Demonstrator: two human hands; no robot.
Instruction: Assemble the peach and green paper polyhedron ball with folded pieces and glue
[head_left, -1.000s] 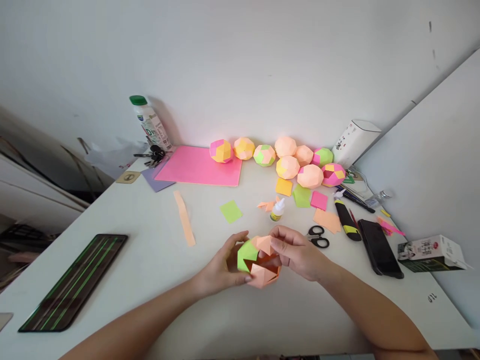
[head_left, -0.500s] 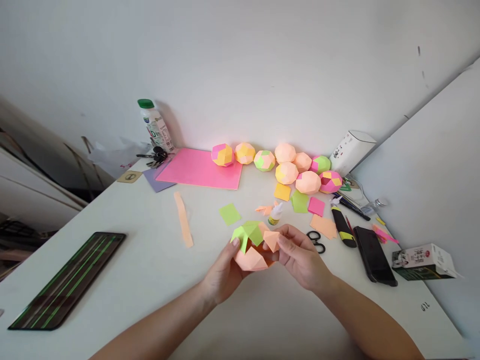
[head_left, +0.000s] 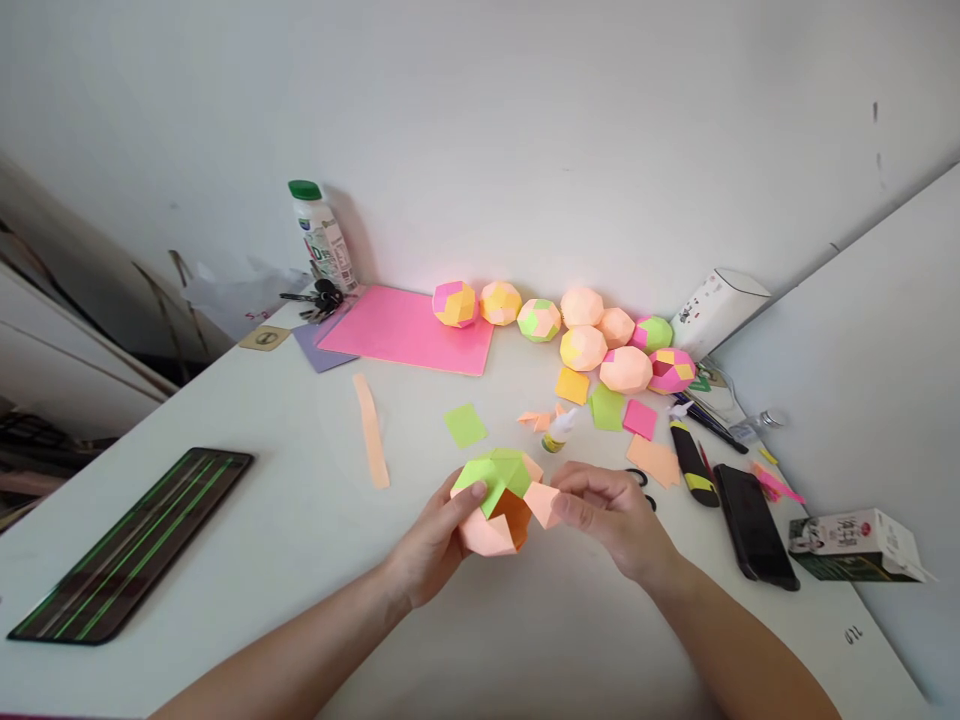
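My left hand (head_left: 437,530) is wrapped around a faceted paper ball (head_left: 499,470) of green and peach pieces, its thumb pressed on the green side. A gap in the ball's front right shows its orange-brown inside. Between thumb and fingers, my right hand (head_left: 611,515) pinches a small peach paper piece (head_left: 541,504) at the right edge of that gap; whether the piece is joined to the ball I cannot tell. Just beyond the ball stands a small glue bottle (head_left: 557,430) with a white tip, beside folded peach paper scraps (head_left: 535,420).
Several finished paper balls (head_left: 626,370) line the wall. Sticky-note pads (head_left: 606,408), black-handled scissors (head_left: 639,478) partly behind my right hand, a utility knife (head_left: 691,465) and a phone (head_left: 752,525) lie to the right. A pink sheet (head_left: 420,335) and a peach strip (head_left: 372,432) lie left.
The ball has turned and shifted slightly left in my left hand, so its gap shows more. My right hand has drawn the peach piece a little down and outward.
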